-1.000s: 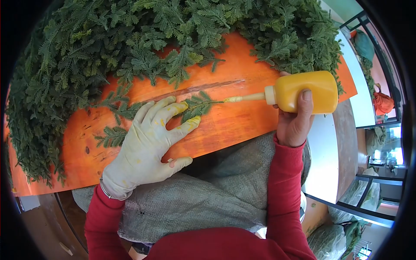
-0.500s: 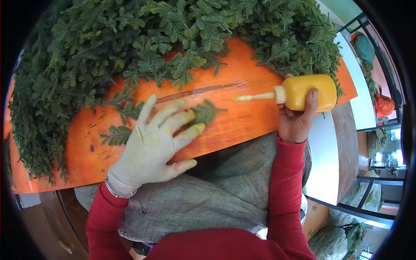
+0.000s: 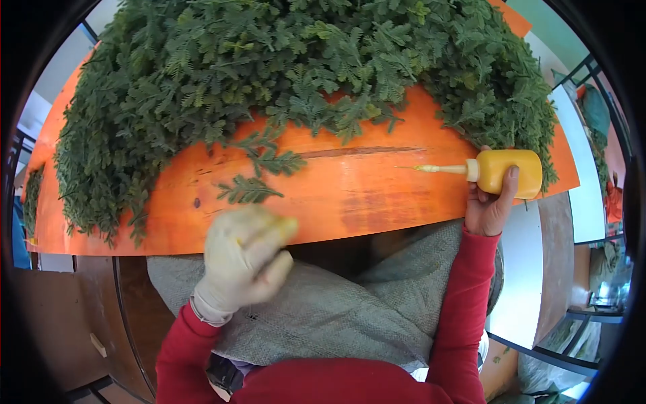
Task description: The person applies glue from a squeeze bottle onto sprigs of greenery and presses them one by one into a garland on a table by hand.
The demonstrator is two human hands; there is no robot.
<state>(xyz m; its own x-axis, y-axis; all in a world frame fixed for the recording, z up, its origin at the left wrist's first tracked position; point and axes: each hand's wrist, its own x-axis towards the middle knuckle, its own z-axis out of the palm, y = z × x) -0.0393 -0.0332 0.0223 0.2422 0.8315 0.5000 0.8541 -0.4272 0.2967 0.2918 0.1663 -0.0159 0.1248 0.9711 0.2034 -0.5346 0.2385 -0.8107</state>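
Observation:
My right hand [image 3: 490, 205] is wrapped around a yellow squeeze bottle [image 3: 511, 173], held on its side. The bottle's pale nozzle [image 3: 441, 169] points left over the orange board, with a yellowish smear at its tip. My left hand [image 3: 245, 252], in a white glove with yellow stains, is at the board's near edge. Its fingers look bent and are smeared by motion; whether anything is in them is unclear. Just beyond it, a small green sprig [image 3: 247, 190] lies on the orange board [image 3: 323, 202], with another sprig [image 3: 279, 161] farther back.
A large heap of green artificial foliage [image 3: 269, 74] covers the back and left of the board. Grey woven cloth [image 3: 336, 310] lies across my lap. To the right are a white surface [image 3: 515, 269] and dark metal framing with plastic-wrapped bundles [image 3: 555, 360].
My left hand has drawn back toward me, and its fingers went from spread to bent. The blurred sprig at its fingertips is no longer visible there. The whole view has shifted; the right hand keeps the bottle.

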